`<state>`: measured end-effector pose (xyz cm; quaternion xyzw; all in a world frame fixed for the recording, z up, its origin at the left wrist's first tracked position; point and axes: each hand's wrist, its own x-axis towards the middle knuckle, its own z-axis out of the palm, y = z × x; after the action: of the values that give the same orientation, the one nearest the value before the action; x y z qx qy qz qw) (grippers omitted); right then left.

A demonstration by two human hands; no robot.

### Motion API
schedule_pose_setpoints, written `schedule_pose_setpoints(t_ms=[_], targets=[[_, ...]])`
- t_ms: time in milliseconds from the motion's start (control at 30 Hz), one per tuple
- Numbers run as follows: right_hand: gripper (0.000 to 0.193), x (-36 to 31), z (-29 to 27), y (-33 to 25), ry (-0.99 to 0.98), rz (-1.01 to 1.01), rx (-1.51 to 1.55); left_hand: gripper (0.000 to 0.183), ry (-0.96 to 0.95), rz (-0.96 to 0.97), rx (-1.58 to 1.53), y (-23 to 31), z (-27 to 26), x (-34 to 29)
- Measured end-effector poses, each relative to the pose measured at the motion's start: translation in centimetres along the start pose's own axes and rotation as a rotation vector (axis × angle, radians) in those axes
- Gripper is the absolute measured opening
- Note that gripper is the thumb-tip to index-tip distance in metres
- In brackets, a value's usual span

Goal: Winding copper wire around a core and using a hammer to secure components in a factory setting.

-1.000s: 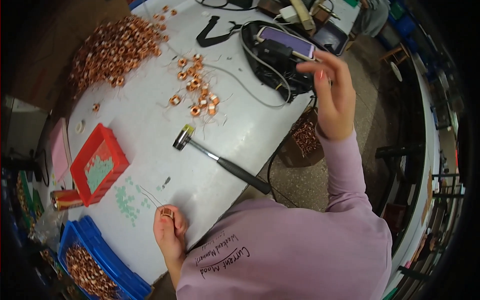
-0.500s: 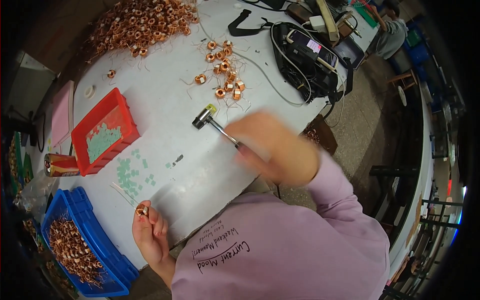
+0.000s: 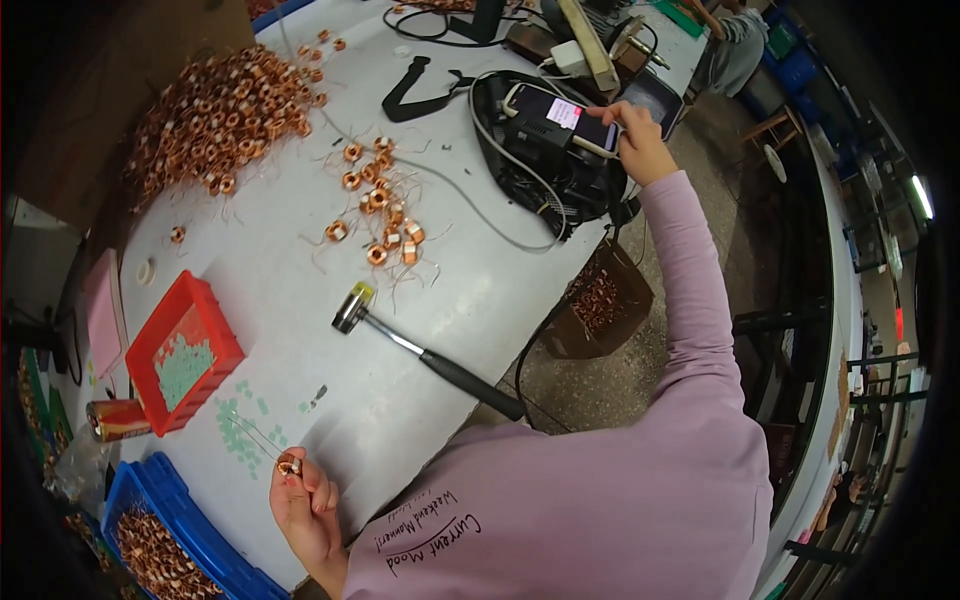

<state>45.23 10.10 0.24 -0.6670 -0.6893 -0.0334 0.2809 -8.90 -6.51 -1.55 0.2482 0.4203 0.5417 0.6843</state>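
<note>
My left hand (image 3: 308,500) is closed, pinching a small copper-wound toroid coil (image 3: 289,465) between thumb and fingers. Two thin wire leads stick out from the coil toward the pale green squares (image 3: 245,430) scattered on the table. Out at the far right, my right hand (image 3: 637,138) reaches to a phone (image 3: 562,118) that lies on a black bag (image 3: 500,160). A fingertip touches or hovers just over its lit screen; nothing is held in that hand. A hammer (image 3: 425,350) with a black handle and a yellow-tipped head rests on the table between the hands.
A red bin (image 3: 215,335) with green squares stands at the left, above a blue crate (image 3: 175,485) of coils. Beyond are a large coil heap (image 3: 220,120) and a smaller coil cluster (image 3: 380,200). A grey cable (image 3: 450,185) crosses the table. Another person (image 3: 735,50) sits far right.
My right hand has left the hammer area and moved up and right to the phone. The view has shifted. My left hand still holds the coil.
</note>
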Motion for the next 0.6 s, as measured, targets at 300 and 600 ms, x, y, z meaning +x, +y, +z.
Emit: schedule_pose_setpoints(t_ms=[300, 600], targets=[[0.035, 0.7, -0.1, 0.9, 0.034, -0.008, -0.024, 0.03, -0.049, -0.087, 0.081, -0.6, 3.6, 2.8], [0.031, 1.5, -0.3, 1.7, 0.038, -0.049, -0.006, 0.035, -0.273, -0.142, 0.033, -2.3, 4.8, 6.5]])
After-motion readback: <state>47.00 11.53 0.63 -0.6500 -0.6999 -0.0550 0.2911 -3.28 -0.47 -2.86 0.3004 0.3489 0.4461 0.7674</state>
